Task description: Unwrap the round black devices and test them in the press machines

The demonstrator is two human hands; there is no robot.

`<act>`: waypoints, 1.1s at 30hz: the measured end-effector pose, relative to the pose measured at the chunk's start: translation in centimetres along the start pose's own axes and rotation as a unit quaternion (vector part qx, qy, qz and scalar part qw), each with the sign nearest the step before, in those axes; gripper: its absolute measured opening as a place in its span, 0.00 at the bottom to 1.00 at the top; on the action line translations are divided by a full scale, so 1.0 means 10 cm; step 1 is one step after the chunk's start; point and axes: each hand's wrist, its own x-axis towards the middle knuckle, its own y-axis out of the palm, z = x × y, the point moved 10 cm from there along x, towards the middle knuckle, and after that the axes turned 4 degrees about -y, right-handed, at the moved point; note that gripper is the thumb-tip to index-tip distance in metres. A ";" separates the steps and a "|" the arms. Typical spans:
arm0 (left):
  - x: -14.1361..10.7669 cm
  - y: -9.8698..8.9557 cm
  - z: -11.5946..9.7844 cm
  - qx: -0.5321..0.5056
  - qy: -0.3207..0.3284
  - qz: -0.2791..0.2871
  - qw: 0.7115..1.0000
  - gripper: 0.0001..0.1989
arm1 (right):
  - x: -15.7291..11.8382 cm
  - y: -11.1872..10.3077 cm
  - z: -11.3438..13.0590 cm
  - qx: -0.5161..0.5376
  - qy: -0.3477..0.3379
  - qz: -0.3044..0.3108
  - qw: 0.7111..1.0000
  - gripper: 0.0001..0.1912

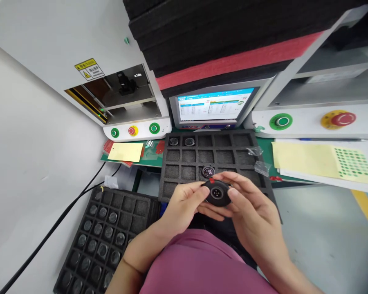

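A round black smartwatch body is held between both hands, with its sensor side facing up and a small red tab at its upper edge. My left hand grips its left side, thumb on top and fingers underneath. On the right side, my right hand is closed on it in the same way. Just beyond my fingers, a watch with a lit face sits in the black foam tray. Two more watch bodies, one of them a dark round watch, lie in the tray's far row.
A second foam tray at lower left holds several round watch bodies. Behind stand a monitor, a left machine with buttons and a right emergency stop. Black foam sheets overhang the screen. Yellow paper lies right.
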 end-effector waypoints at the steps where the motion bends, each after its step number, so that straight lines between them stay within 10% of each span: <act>1: -0.02 0.01 -0.03 0.034 0.017 -0.008 0.999 0.23 | 0.00 0.02 0.00 -0.007 0.001 0.007 1.000 0.16; 11: -0.29 0.14 -0.35 0.358 0.148 -0.069 0.919 0.15 | -0.15 0.28 0.25 -0.025 -0.106 0.099 0.989 0.05; 26: -0.59 0.46 -0.60 0.519 0.358 -0.062 0.774 0.15 | -0.16 0.48 0.36 0.124 -0.131 0.083 0.980 0.04; 29: -0.57 0.42 -0.61 0.503 0.343 -0.060 0.791 0.13 | -0.16 0.46 0.35 0.107 -0.142 0.087 0.980 0.04; 33: -0.41 0.20 -0.51 0.252 0.223 -0.029 0.941 0.12 | -0.22 0.43 0.41 0.024 -0.188 0.119 0.975 0.09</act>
